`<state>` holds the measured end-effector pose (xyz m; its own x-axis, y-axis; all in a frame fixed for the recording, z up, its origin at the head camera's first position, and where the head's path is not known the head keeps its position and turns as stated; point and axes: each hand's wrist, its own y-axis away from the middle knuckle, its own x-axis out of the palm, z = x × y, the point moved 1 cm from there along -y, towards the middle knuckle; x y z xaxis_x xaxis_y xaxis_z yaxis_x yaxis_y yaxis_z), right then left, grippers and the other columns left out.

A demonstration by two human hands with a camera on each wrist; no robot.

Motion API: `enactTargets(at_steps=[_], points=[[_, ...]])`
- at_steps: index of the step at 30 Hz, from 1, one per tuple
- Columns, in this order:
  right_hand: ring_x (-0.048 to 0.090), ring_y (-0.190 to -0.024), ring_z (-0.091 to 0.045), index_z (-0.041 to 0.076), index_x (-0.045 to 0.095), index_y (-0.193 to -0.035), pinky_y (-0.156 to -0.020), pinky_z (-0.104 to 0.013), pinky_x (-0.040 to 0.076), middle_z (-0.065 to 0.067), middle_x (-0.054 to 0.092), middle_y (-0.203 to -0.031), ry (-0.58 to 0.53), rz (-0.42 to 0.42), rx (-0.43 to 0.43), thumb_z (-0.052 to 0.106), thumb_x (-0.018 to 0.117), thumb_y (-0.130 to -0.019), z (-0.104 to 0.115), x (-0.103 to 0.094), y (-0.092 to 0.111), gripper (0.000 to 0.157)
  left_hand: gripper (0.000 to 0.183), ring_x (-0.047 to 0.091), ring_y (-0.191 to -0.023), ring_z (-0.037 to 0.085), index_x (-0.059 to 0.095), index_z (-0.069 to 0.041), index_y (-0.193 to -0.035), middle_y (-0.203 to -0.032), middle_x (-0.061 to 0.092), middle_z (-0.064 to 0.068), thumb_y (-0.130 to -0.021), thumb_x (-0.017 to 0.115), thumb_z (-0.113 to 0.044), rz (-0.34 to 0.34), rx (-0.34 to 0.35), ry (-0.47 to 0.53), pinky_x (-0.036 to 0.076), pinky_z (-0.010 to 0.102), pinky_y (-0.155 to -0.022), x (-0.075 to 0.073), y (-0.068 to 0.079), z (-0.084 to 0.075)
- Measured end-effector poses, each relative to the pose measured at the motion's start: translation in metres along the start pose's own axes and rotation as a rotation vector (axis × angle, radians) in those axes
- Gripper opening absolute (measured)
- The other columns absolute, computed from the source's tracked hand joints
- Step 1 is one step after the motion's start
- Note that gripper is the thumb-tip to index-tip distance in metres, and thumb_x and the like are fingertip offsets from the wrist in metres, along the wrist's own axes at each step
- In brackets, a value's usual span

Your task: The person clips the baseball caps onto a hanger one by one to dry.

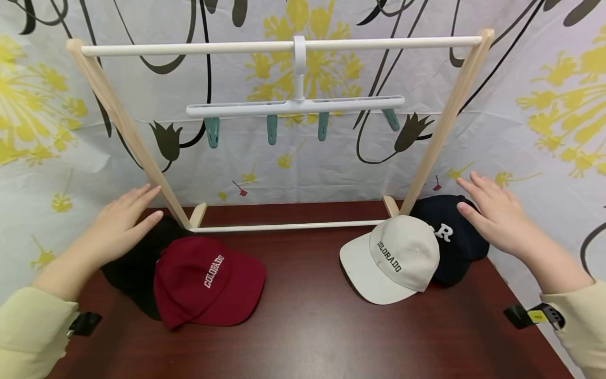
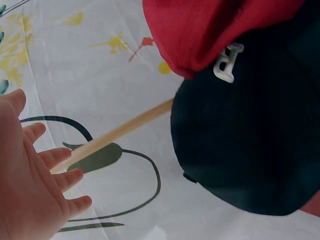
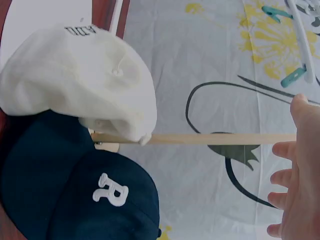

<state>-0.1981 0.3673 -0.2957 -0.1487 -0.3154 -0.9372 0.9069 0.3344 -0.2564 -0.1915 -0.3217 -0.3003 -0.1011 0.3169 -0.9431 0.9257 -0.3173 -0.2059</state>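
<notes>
My left hand [image 1: 120, 223], fingers extended, is held above a black cap [image 1: 130, 273] at the table's left. A red cap [image 1: 208, 279] lettered COLORADO overlaps that cap. On the other side my right hand [image 1: 499, 216] is raised with straight fingers beside a navy cap [image 1: 461, 247] bearing a white R. A cream cap [image 1: 397, 258], also lettered COLORADO, leans over the navy one. In the left wrist view the left hand [image 2: 35, 175] holds nothing; the right wrist view shows the right hand [image 3: 302, 175] likewise bare, apart from the caps.
Behind the caps stands a wooden rack [image 1: 450, 121] with a white top bar [image 1: 189, 49]. From it hangs a white hanger [image 1: 255, 109] with several teal clips [image 1: 272, 129]. A patterned cloth [image 1: 293, 179] covers the back above the dark brown table [image 1: 303, 305].
</notes>
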Motion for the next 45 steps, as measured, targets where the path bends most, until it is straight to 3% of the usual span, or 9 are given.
enactTargets(at_steps=[7, 12, 19, 30, 33, 38, 41, 45], points=[[0.012, -0.138, -0.048, 0.002, 0.029, -0.149, -0.106, -0.065, 0.002, -0.030, 0.018, -0.151, -0.027, -0.044, -0.022, 0.024, 0.043, -0.104, 0.009, 0.003, 0.001, 0.052, 0.055, 0.035, -0.127, 0.049, 0.036, -0.002, -0.146, -0.138, 0.042, 0.031, -0.101, 0.048, -0.031, -0.027, 0.073, -0.006, 0.025, 0.064, -0.098, 0.005, -0.005, -0.014], [0.018, -0.135, -0.052, 0.001, 0.032, -0.147, -0.105, -0.065, 0.007, -0.031, 0.022, -0.149, -0.057, -0.058, -0.006, 0.023, 0.043, -0.104, 0.017, 0.006, 0.006, 0.050, 0.054, 0.042, -0.123, 0.046, 0.038, -0.002, -0.145, -0.136, 0.046, 0.028, -0.101, 0.048, -0.032, -0.023, 0.080, 0.019, 0.032, 0.060, -0.096, 0.010, -0.007, -0.028], [0.023, -0.133, -0.051, 0.000, 0.036, -0.145, -0.105, -0.063, 0.014, -0.030, 0.027, -0.147, -0.115, -0.089, -0.005, 0.019, 0.045, -0.103, 0.029, 0.018, 0.020, 0.047, 0.054, 0.043, -0.123, 0.043, 0.038, -0.005, -0.146, -0.138, 0.045, 0.025, -0.102, 0.045, -0.037, 0.023, 0.050, 0.073, 0.033, 0.060, -0.096, 0.022, -0.012, -0.045], [0.027, -0.132, -0.049, 0.001, 0.038, -0.144, -0.108, -0.057, 0.016, -0.028, 0.032, -0.146, -0.206, -0.121, -0.002, 0.015, 0.045, -0.102, 0.036, 0.044, 0.044, 0.045, 0.060, 0.046, -0.124, 0.039, 0.033, -0.010, -0.149, -0.137, 0.049, 0.019, -0.101, 0.042, -0.044, 0.069, 0.020, 0.182, 0.033, 0.059, -0.100, 0.051, -0.023, -0.063], [0.028, -0.132, -0.049, 0.001, 0.037, -0.145, -0.111, -0.049, 0.016, -0.028, 0.033, -0.144, -0.210, -0.135, 0.004, 0.014, 0.044, -0.103, 0.035, 0.052, 0.051, 0.045, 0.060, 0.043, -0.127, 0.038, 0.033, -0.012, -0.149, -0.136, 0.050, 0.018, -0.101, 0.042, -0.045, 0.068, 0.013, 0.217, 0.033, 0.059, -0.100, 0.056, -0.026, -0.069], [0.031, -0.130, -0.046, 0.003, 0.037, -0.145, -0.112, -0.041, 0.016, -0.026, 0.036, -0.142, -0.226, -0.149, 0.059, 0.016, 0.044, -0.103, 0.037, 0.063, 0.062, 0.045, 0.057, 0.052, -0.120, 0.033, 0.035, -0.014, -0.148, -0.128, 0.052, 0.014, -0.101, 0.043, -0.045, 0.058, 0.022, 0.276, 0.040, 0.056, -0.095, 0.068, -0.031, -0.077], [0.036, -0.125, -0.047, 0.006, 0.036, -0.146, -0.106, -0.051, 0.021, -0.025, 0.038, -0.141, -0.237, -0.149, 0.100, 0.017, 0.043, -0.103, 0.040, 0.067, 0.067, 0.045, 0.057, 0.058, -0.111, 0.030, 0.036, -0.016, -0.148, -0.123, 0.047, 0.013, -0.101, 0.043, -0.046, 0.052, 0.017, 0.305, 0.043, 0.053, -0.091, 0.075, -0.033, -0.082], [0.045, -0.113, -0.046, 0.005, 0.039, -0.144, -0.089, -0.056, 0.031, -0.025, 0.045, -0.133, -0.236, -0.169, 0.141, 0.017, 0.044, -0.103, 0.043, 0.073, 0.071, 0.043, 0.055, 0.049, -0.121, 0.033, 0.036, -0.016, -0.148, -0.126, 0.052, 0.011, -0.101, 0.043, -0.044, 0.046, 0.015, 0.344, 0.044, 0.052, -0.090, 0.082, -0.037, -0.089]])
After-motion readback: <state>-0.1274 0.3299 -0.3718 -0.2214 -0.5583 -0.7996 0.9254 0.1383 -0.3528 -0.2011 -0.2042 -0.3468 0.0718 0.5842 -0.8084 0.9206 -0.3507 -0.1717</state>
